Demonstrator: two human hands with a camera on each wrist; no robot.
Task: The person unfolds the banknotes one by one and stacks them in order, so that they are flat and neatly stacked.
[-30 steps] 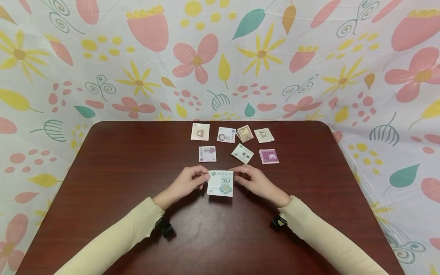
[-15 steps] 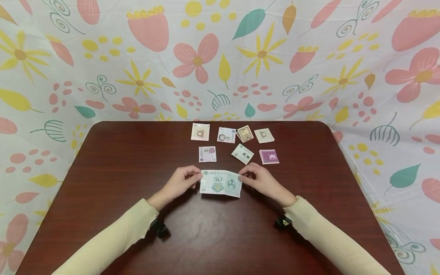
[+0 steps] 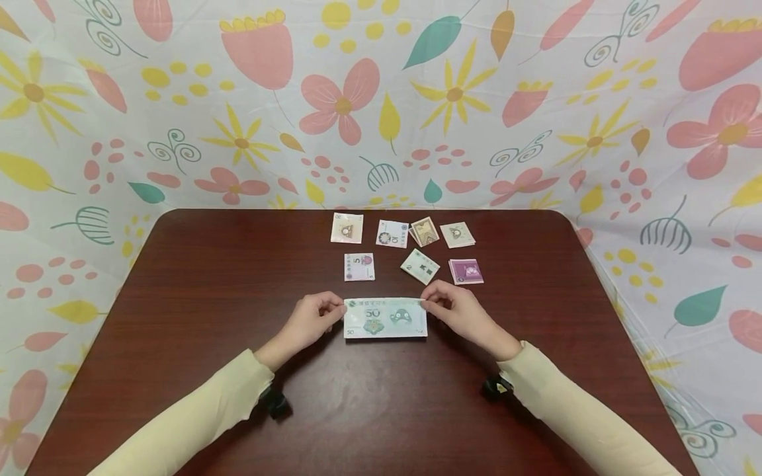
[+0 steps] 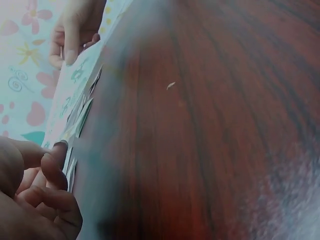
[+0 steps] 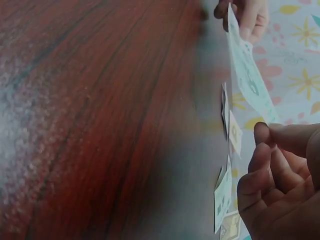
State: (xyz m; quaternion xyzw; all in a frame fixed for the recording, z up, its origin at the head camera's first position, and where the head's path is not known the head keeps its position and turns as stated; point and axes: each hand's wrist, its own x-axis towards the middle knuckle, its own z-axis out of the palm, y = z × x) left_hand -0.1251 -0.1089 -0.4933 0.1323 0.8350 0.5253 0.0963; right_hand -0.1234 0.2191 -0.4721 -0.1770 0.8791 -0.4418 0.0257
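Note:
A pale green toy banknote [image 3: 385,318] marked 50 is stretched flat between both hands, over the near middle of the table. My left hand [image 3: 306,324] pinches its left end between thumb and fingers. At the upper right corner, my right hand [image 3: 463,317] pinches it the same way. The left wrist view shows the banknote [image 4: 75,85] edge-on, running from the near fingers to the other hand. In the right wrist view, thumb and forefinger of the right hand [image 5: 280,170] grip the near end of the banknote [image 5: 250,80].
Behind the hands, folded notes lie in two rows: a purple 5 note [image 3: 360,267], a green 2 note [image 3: 420,266], a dark purple stack [image 3: 467,271], a brown note [image 3: 424,231] and several others. A flowered cloth [image 3: 381,99] hangs behind the dark wooden table [image 3: 208,284].
The 50 banknote was folded and half as wide; it has been opened out to full width. My hands have moved apart, the left leftward and the right rightward.

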